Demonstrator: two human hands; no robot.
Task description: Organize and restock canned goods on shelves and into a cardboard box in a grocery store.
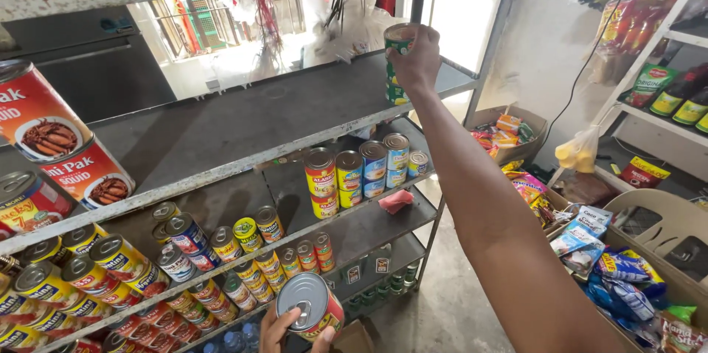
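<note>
The right hand (417, 58) is stretched up and away to the far end of the grey metal shelf (243, 120), and a green-labelled can (397, 42) is gripped from above, fingers curled tightly over its top rim. That can is stacked on a second green can (396, 91), which stands on the shelf board near the corner post. Down at the bottom edge of the view, a red-and-yellow labelled can (313, 309) is held on its side in the left hand (284, 329), its silver pull-tab lid turned toward the camera; the fingers are wrapped around the lower body, with a thumb laid against the lid's edge. One tier below the reaching arm, a row of upright cans (361, 176) is seen, stacked 2 high in yellow, red and blue labels, with a small pink cloth (396, 201) lying just beside them on the board. To the left, large red cans with a squid picture (55, 143) are stacked on their sides, and below them many yellow-labelled cans (96, 268) are piled on their sides. At the right, cardboard boxes of snack packets (590, 242) are set on the floor, near a beige plastic chair (664, 224).
</note>
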